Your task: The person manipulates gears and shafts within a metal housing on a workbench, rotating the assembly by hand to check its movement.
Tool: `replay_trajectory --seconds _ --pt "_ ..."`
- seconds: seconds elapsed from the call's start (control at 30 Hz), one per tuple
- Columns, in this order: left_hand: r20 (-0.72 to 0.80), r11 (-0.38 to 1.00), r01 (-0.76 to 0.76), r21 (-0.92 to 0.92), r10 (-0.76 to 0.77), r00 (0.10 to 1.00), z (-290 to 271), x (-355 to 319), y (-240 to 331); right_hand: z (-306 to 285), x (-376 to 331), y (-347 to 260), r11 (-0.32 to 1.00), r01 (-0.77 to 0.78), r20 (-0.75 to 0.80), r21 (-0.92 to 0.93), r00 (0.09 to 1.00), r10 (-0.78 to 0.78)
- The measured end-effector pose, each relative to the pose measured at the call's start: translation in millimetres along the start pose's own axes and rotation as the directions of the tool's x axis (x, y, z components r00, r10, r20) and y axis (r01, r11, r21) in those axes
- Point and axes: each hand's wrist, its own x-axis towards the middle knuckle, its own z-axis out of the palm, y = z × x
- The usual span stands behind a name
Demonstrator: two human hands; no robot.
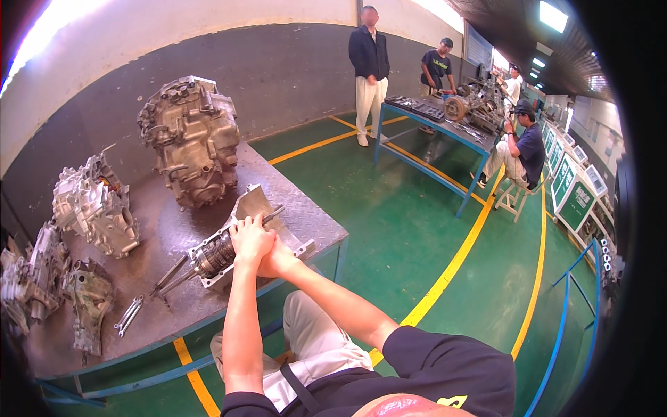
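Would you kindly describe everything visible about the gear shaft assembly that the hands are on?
The gear shaft assembly looks like bare steel: stacked toothed gears on a shaft, with thin rods sticking out toward the lower left. It lies tilted on the dark metal workbench, near its front edge, partly on a flat silvery plate. The left hand grips its upper end; the right hand presses against the left.

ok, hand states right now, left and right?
Left hand: closed around the steel geared shaft assembly on the metal workbench.
Right hand: pressed against the left; grip cannot be told.
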Motion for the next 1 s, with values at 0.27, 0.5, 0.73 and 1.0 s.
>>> replay_trajectory --seconds 0.27,0.5,0.73,1.0 --pt "0.019 1.000 0.017 -0.005 -0.017 1.000 -0.6 3.3 -4.0 2.0 8.7 -0.9 1.000 -0.007 0.031 0.003 0.999 0.007" --pt "0.109 0.998 0.027 -0.048 -0.022 0.994 -10.4 16.6 -8.7 -6.1 20.2 4.0 0.997 -0.052 0.099 0.049 0.994 0.047" --pt "0.046 0.960 0.039 -0.277 -0.028 0.999 -27.1 21.6 -31.4 -43.6 12.7 -10.6 0.974 -0.161 0.296 0.159 0.949 0.108" --pt "-0.055 0.959 0.198 -0.204 -0.213 0.975 -33.2 1.7 -110.7 -35.4 11.6 -15.4 0.993 -0.086 0.177 0.082 0.982 0.071"
